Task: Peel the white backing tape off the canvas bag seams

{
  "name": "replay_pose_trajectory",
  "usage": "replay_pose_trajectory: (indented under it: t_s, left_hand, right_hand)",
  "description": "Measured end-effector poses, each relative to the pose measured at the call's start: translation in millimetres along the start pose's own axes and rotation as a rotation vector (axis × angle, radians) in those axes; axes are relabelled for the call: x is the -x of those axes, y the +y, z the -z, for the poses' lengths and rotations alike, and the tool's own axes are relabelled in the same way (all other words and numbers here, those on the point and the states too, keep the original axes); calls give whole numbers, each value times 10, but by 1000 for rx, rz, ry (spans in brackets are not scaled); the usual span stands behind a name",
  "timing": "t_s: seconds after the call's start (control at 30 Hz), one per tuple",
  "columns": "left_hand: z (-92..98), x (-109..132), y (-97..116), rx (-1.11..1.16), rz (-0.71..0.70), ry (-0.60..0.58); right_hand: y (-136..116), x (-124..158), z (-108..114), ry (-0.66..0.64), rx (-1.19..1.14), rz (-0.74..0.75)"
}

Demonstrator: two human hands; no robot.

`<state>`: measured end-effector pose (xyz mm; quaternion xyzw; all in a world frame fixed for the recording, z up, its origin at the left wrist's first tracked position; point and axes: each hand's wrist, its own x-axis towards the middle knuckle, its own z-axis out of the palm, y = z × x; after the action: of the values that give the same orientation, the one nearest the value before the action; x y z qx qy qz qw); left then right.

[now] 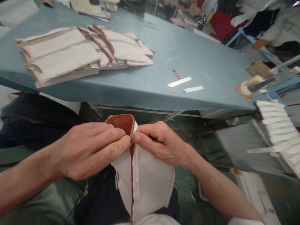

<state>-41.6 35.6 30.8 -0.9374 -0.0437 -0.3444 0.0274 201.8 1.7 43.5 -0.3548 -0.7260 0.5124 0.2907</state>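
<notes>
Over my lap, both hands pinch the top of a cream cloth piece with a brown trim seam down its middle and a brown lining folded out at its upper edge. My left hand has its fingers closed on the brown edge from the left. My right hand grips the same spot from the right, thumb and fingers pressed together. The cloth hangs down between my forearms.
A blue-grey table stands in front, bearing stacks of the same cream, brown-trimmed cloth pieces, two white strips and a small pink-and-black object. A white slatted chair stands at the right. Dark fabric lies at the left.
</notes>
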Motion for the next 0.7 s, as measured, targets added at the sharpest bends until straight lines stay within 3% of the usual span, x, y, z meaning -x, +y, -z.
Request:
replay_pose_trajectory:
  t_s: [0.23, 0.37, 0.6, 0.7]
  left_hand:
    - [27, 4, 55, -34, 76, -100]
    - [24, -5, 67, 44, 91, -63]
    - [-43, -53, 117, 292, 441, -37]
    - [-78, -31, 83, 391, 530, -96]
  right_hand:
    - [-46, 50, -112, -4, -499, -185]
    - [2, 22, -180, -39, -711, -260]
    - [-4, 40, -120, -2, -658, -282]
    - [-8, 57, -80, 17, -561, -277]
